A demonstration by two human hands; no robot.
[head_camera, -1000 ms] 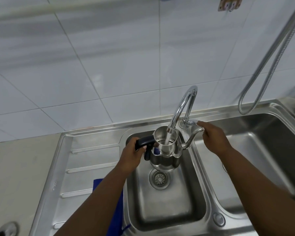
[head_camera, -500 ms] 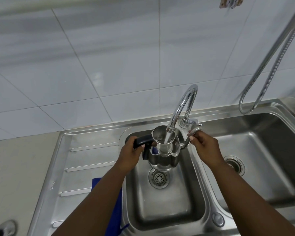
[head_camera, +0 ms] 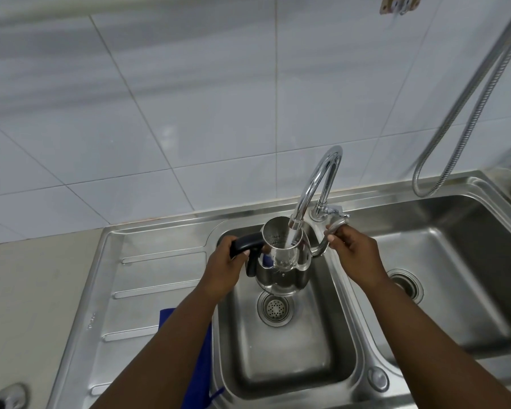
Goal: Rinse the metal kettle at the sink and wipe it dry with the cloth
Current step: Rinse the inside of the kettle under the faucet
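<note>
The shiny metal kettle (head_camera: 283, 270) hangs over the left sink basin (head_camera: 281, 355), its open top right under the curved tap (head_camera: 317, 184). Water runs from the tap into it. My left hand (head_camera: 223, 268) is closed around the kettle's black handle (head_camera: 247, 245). My right hand (head_camera: 351, 255) pinches the kettle's curved spout (head_camera: 326, 239) on the right side. A blue cloth (head_camera: 198, 367) lies on the draining board by the basin's left rim, mostly hidden under my left forearm.
The tap's lever (head_camera: 335, 211) sits at the tap base behind the spout. The right basin (head_camera: 455, 261) has its own drain. A flexible metal hose (head_camera: 466, 101) hangs down the tiled wall at right. The ribbed draining board (head_camera: 148, 278) lies left.
My right hand came off the tap lever and down onto the kettle's spout. Water keeps running into the kettle, which my left hand holds in the same spot.
</note>
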